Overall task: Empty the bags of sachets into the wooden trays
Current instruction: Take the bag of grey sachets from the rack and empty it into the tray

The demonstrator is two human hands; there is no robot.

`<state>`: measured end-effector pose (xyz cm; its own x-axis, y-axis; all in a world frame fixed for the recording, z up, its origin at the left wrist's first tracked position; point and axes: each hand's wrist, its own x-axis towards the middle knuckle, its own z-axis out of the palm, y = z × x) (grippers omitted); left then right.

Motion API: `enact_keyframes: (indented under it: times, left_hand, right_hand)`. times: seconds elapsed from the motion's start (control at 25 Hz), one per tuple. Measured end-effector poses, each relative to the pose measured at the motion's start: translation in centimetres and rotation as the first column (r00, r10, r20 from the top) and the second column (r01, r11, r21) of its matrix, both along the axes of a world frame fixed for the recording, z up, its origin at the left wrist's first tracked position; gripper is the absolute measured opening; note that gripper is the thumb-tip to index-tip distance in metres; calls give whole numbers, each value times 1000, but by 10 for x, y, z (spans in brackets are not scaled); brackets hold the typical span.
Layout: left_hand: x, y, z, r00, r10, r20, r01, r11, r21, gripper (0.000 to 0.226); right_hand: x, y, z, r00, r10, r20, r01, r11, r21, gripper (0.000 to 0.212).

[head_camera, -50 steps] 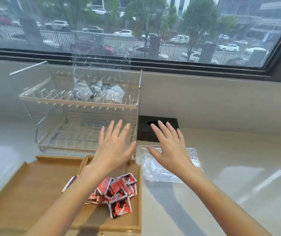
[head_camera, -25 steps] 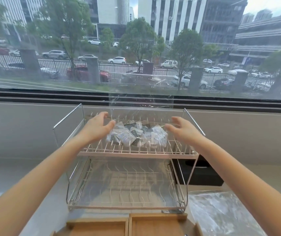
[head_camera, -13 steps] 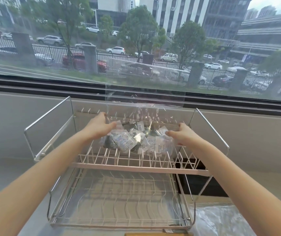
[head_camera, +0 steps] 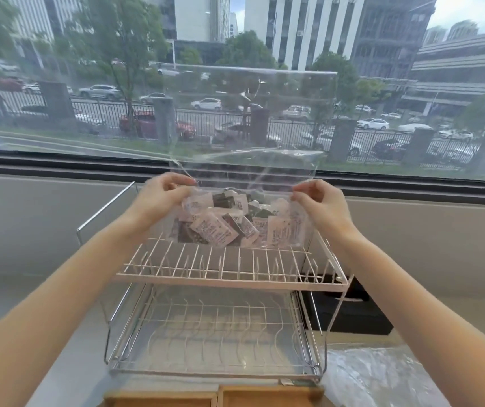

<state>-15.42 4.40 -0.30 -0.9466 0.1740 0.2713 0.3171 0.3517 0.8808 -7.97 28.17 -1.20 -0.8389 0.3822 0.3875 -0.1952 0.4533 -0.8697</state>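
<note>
- Left hand [head_camera: 159, 198] and right hand [head_camera: 319, 201]: each pinches 1 side edge of the clear plastic bag [head_camera: 250, 136], fingers closed on the film just above the load
- Bag position: held over the upper tier of the 2-tier wire dish rack [head_camera: 229, 271], its bottom at or just above the wires; whether it touches cannot be told
- Sachets [head_camera: 229, 224]: white and dark packets, heaped at the bag's bottom
- Advised handling: keep both pinches level and the open top upward so nothing spills, clear the rack prongs, then carry to the wooden trays [head_camera: 214, 396] at the lower frame edge before tipping
- Legible writing: sachets bear small print, too fine to read; no brand discernible
</note>
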Motion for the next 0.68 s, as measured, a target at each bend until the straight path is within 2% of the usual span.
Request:
enact_keyframes:
  times: [0.12, 0.32, 0.48, 0.68]
  left_hand:
    - [36, -9, 23, 1000, -26, -13, 28, 975, 222, 18]
    - [123, -27, 13, 997, -78, 16, 66, 921, 384, 20]
    - [186, -46, -42, 996, -51, 77, 17, 918, 395, 19]
    - [239, -64, -125, 971, 24, 237, -119, 911, 395, 15]
  right_hand:
    - [39, -8, 29, 995, 53, -81, -54, 998, -12, 20]
    - [109, -26, 20, 988, 143, -50, -145, 989, -34, 16]
    - [165, -45, -32, 968, 240, 73, -226, 961, -161, 8]
    - [225, -73, -115, 938, 269, 218, -202, 936, -288, 10]
